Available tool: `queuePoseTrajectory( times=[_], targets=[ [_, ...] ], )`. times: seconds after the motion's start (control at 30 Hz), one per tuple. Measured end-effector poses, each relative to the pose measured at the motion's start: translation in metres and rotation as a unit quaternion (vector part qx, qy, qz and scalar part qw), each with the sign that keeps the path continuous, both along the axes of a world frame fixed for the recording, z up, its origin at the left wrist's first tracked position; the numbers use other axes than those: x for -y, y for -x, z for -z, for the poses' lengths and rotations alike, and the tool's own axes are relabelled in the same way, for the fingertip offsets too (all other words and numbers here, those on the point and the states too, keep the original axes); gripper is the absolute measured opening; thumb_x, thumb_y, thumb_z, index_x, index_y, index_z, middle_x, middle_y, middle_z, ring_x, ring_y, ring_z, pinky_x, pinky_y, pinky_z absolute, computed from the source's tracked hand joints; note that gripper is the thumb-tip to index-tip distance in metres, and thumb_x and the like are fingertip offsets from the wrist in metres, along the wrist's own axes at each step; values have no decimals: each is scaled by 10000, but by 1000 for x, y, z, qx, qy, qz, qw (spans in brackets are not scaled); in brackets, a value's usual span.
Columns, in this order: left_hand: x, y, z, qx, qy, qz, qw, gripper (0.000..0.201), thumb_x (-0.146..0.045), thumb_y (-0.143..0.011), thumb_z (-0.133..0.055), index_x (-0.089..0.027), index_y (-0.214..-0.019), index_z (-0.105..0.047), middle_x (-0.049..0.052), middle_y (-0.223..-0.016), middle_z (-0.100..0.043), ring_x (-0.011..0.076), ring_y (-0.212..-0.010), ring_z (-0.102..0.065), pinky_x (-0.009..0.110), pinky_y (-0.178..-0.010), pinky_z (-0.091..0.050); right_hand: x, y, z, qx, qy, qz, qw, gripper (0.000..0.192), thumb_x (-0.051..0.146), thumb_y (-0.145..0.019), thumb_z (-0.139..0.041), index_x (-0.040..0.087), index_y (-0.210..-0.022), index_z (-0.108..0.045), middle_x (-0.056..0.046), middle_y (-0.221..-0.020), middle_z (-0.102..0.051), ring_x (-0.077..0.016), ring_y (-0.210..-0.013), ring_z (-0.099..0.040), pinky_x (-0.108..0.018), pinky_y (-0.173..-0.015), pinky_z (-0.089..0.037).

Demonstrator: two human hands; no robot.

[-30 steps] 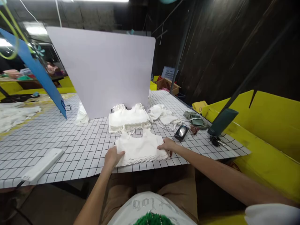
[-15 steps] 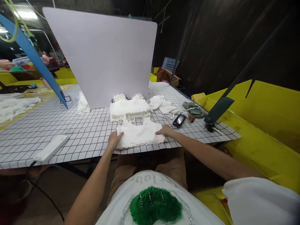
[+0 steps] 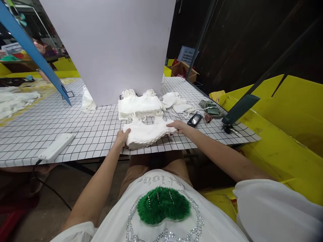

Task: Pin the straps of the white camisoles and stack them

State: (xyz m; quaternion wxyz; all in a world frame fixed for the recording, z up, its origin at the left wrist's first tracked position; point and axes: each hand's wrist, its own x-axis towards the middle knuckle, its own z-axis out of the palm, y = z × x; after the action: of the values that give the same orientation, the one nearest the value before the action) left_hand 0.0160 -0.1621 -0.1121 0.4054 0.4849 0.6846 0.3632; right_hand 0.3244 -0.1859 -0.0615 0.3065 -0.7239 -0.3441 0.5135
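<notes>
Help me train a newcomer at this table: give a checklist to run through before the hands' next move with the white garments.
1. Left hand gripping its end of the near stack: ok, thumb on top.
2. Right hand gripping the opposite end: ok, thumb on top.
3. Near stack lying flat: not ok; it bends, its right end raised off the table.
4. Underside layers lined up: cannot tell; they are hidden.
5. Straps clear of the rear stack: cannot tell; they overlap it in this view.
6. Power strip away from the left hand: ok, well off to its left.
</notes>
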Motion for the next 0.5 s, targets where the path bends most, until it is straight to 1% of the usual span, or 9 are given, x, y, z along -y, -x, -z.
queuePoseTrajectory(
  times=[0.1, 0.23, 0.33, 0.4, 0.43, 0.5],
  targets=[
    [4, 1, -3, -61, -1, 32, 998, 256, -350, -908, -599, -117, -979, -678, 168, -1050, -745, 285, -985, -703, 332, -789, -540, -3, -4, 1, -18, -1, 1, 1000, 278, 166, -779, -805, 32, -974, -659, -96, -686, -721, -193, -577, -687, -315, -525, -624],
    [10, 8, -11, -156, -4, 57, 986, 315, -395, -881, -618, -118, -1026, -655, 194, -1160, -696, 355, -1145, -630, 415, -956, -476, 1, -10, 17, 1, 11, 17, 1000, 395, 93, -676, -854, 45, -1022, -670, -80, -650, -712, -211, -592, -692, -284, -513, -590],
    [19, 13, -15, -209, 0, 55, 976, 456, -489, -837, -665, -100, -1072, -624, 251, -1280, -617, 408, -1249, -551, 468, -1042, -408, 8, -13, 27, 6, 16, 25, 1000, 407, 60, -674, -833, 56, -1049, -675, -73, -666, -721, -205, -633, -700, -254, -532, -573],
    [25, 12, -16, -225, 11, 51, 973, 526, -546, -799, -699, -93, -1055, -618, 278, -1283, -606, 442, -1266, -529, 499, -1056, -391, 11, -15, 29, -2, 15, 27, 1000, 362, 71, -703, -815, 53, -1038, -679, -86, -709, -736, -199, -656, -703, -250, -544, -574],
    [27, 10, -16, -225, 19, 50, 973, 532, -545, -774, -726, -96, -1039, -619, 280, -1269, -617, 454, -1269, -525, 508, -1055, -391, 13, -16, 30, -7, 13, 28, 999, 336, 78, -715, -809, 51, -1026, -682, -94, -735, -744, -195, -663, -703, -248, -547, -574],
    [29, 3, -16, -212, 35, 46, 975, 495, -479, -722, -793, -115, -1011, -626, 259, -1243, -648, 459, -1277, -524, 508, -1055, -399, 16, -17, 29, -18, 12, 28, 999, 303, 89, -729, -804, 50, -1006, -688, -108, -783, -757, -186, -672, -703, -242, -551, -575]
  ],
)
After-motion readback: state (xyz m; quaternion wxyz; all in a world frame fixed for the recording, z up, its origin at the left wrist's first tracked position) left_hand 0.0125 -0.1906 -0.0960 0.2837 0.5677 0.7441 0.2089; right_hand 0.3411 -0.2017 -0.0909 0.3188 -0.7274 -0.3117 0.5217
